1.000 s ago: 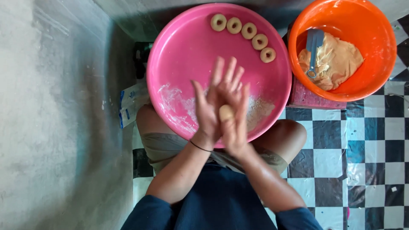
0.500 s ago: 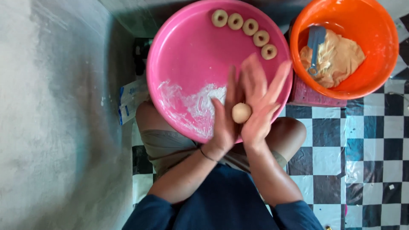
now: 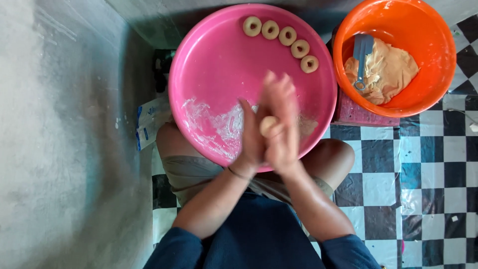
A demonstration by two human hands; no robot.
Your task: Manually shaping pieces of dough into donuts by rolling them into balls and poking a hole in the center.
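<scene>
A small pale dough ball (image 3: 269,125) is pressed between my two palms above the near rim of a big pink basin (image 3: 214,60). My left hand (image 3: 250,137) stands upright on the ball's left side, and my right hand (image 3: 284,119), blurred by motion, covers it from the right. Several ring-shaped dough pieces (image 3: 280,35) lie in a curved row along the basin's far right edge. A smear of white flour (image 3: 209,124) coats the basin's near part.
An orange bowl (image 3: 438,45) at the upper right holds a lump of dough (image 3: 386,69) and a blue scraper (image 3: 361,55); it rests on a pink block (image 3: 363,112). My knees sit under the basin on a black-and-white checkered floor (image 3: 423,174). A grey wall runs along the left.
My right hand has slid back toward me over the dough ball, from fingers stretched far forward to palm covering it. The left hand stayed nearly in place.
</scene>
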